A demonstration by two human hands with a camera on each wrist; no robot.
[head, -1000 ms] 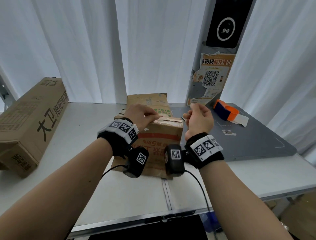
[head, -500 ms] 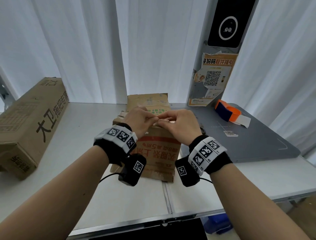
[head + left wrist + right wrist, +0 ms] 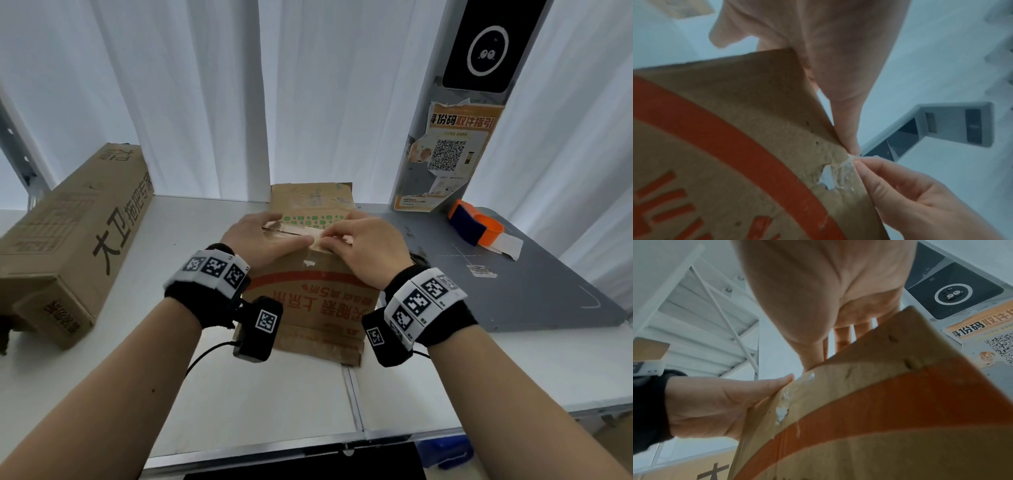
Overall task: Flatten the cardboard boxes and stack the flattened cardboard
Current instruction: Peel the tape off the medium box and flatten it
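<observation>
A brown cardboard box (image 3: 308,294) with red print stands upright at the table's middle. My left hand (image 3: 263,240) lies over its top left, thumb along the front top edge, holding the box (image 3: 879,418) steady. My right hand (image 3: 356,243) is on the top right, and its fingertips meet the left thumb at a strip of clear tape (image 3: 301,230) on the top seam. In the left wrist view the right hand (image 3: 900,186) pinches the tape's loose end (image 3: 846,164) at the torn edge. Behind stands another cardboard piece (image 3: 311,200) with green print.
A long brown carton (image 3: 68,240) lies at the table's left. On the right, a grey mat (image 3: 531,284) carries an orange tape dispenser (image 3: 476,228) and paper scraps. A post with a QR poster (image 3: 448,157) rises behind it. White curtains close off the back.
My right hand came down from beside the box onto its top and met the left hand at the tape. The left hand stayed on the box top.
</observation>
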